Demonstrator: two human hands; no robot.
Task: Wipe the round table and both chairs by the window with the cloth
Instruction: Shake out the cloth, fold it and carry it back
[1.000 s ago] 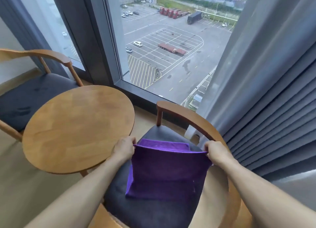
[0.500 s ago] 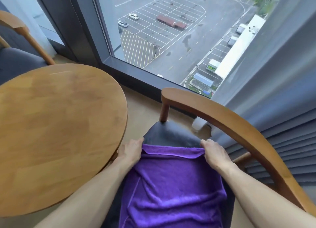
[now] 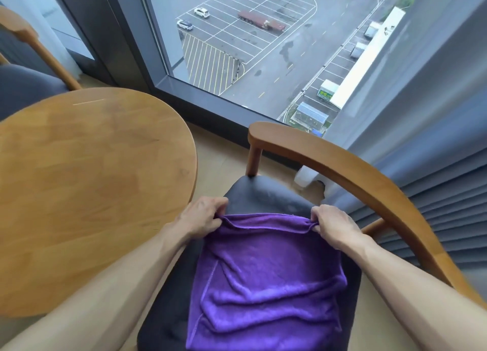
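Beside the floor-to-ceiling window (image 3: 250, 42), a purple microfibre cloth (image 3: 266, 279) lies rumpled across the dark grey seat cushion (image 3: 266, 195) of the near armchair (image 3: 369, 182), whose curved wooden back rail sweeps round on the right. The left hand (image 3: 201, 217) and right hand (image 3: 333, 225) each pinch a far corner of the cloth, fingers clamped on its folded edge. To the left stands the round wooden table (image 3: 87, 187); the second chair (image 3: 29, 60) sits far left. Grey pleated curtains (image 3: 434, 129) hang at right over pale flooring (image 3: 218, 153).
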